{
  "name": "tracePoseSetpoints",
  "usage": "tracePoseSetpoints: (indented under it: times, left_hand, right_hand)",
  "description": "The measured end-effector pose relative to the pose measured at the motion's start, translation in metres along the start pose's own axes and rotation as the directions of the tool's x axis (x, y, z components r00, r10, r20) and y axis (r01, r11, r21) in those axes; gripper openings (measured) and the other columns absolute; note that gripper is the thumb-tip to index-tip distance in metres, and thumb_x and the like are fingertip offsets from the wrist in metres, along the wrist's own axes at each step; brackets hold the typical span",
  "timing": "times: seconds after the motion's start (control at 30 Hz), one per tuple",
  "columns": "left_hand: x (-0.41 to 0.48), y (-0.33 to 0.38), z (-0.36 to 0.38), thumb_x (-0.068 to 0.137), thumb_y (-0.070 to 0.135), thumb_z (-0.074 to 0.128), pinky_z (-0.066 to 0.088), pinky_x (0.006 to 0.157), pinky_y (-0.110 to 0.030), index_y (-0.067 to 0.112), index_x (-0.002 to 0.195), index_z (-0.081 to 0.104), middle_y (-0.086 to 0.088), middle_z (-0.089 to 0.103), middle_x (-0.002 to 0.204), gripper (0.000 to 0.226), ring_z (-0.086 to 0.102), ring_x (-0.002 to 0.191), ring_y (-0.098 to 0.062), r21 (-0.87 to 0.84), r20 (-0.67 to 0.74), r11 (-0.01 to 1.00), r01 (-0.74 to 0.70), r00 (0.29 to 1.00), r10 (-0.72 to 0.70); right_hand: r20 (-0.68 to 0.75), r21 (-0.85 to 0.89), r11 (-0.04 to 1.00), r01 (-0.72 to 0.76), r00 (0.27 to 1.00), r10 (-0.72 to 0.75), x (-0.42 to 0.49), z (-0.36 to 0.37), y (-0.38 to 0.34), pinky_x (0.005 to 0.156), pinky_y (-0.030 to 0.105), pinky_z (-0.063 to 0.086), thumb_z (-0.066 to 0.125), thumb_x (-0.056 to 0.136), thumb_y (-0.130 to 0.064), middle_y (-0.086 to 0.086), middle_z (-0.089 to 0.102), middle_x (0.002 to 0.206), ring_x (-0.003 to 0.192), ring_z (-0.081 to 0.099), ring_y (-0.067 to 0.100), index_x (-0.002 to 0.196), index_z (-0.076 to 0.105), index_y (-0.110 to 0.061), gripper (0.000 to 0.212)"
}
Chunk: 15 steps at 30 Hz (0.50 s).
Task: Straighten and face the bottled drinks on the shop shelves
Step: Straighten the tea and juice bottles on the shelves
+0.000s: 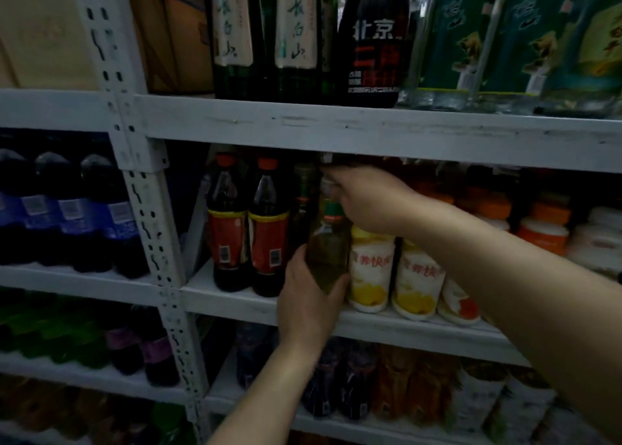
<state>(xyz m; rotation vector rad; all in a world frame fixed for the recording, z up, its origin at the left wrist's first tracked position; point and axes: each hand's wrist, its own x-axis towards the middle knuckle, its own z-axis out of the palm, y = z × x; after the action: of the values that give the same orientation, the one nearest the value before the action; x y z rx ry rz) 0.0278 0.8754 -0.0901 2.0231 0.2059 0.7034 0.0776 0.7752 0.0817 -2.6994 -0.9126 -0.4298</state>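
Note:
A clear bottle of yellow-green liquid (pixel 328 249) stands at the front of the middle shelf (pixel 235 305). My left hand (pixel 308 301) wraps its base from below. My right hand (pixel 365 199) closes over its neck and cap, under the shelf above. Two dark bottles with red labels (pixel 249 236) stand just to its left. White bottles with yellow fruit print (pixel 393 269) stand to its right, touching it. A darker bottle (pixel 304 195) is partly hidden behind.
The top shelf holds tall green glass bottles (pixel 266 34), a black bottle (pixel 373 40) and clear ones with green labels (pixel 488 37). Blue-labelled dark soda bottles (pixel 70 212) fill the left bay beyond a perforated white upright (pixel 148 215). More drinks (pixel 387 380) line the lower shelves.

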Motion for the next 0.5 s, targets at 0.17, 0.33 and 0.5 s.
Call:
tracePoseSetpoints:
  times: [0.17,0.33,0.5]
  left_hand:
    - [0.004,-0.012,-0.016,0.090,0.046,0.054,0.037,0.092,-0.014,0.036,0.145,0.027,0.017,0.048,0.133,0.061,0.046,0.118,0.002,-0.045,0.125,0.981,-0.186,0.974,0.191]
    - [-0.010,-0.012,-0.015,0.094,0.037,0.049,0.042,0.104,-0.034,0.020,0.150,0.025,0.000,0.043,0.146,0.063,0.044,0.129,-0.014,0.006,0.053,0.987,-0.159,0.986,0.158]
    - [-0.003,-0.013,-0.015,0.078,0.051,0.070,0.043,0.102,-0.033,0.025,0.150,0.019,0.007,0.040,0.145,0.092,0.042,0.128,-0.011,0.043,0.128,0.997,-0.069,0.990,0.063]
  right_hand:
    - [0.011,-0.003,0.994,-0.113,0.994,0.113,0.008,-0.003,-0.014,0.067,0.031,0.041,0.044,0.097,-0.040,-0.002,0.055,0.092,0.079,0.051,0.015,0.107,0.056,-0.021,0.024]
    - [-0.043,-0.015,0.978,-0.207,0.978,0.206,0.010,-0.002,-0.025,0.060,0.028,0.041,0.049,0.088,-0.059,-0.009,0.048,0.079,0.070,0.047,0.011,0.093,0.049,-0.028,0.031]
    - [-0.104,-0.015,0.980,-0.197,0.975,0.195,0.007,-0.003,-0.025,0.053,0.024,0.037,0.046,0.087,-0.062,-0.013,0.047,0.077,0.067,0.043,0.003,0.094,0.047,-0.030,0.033]
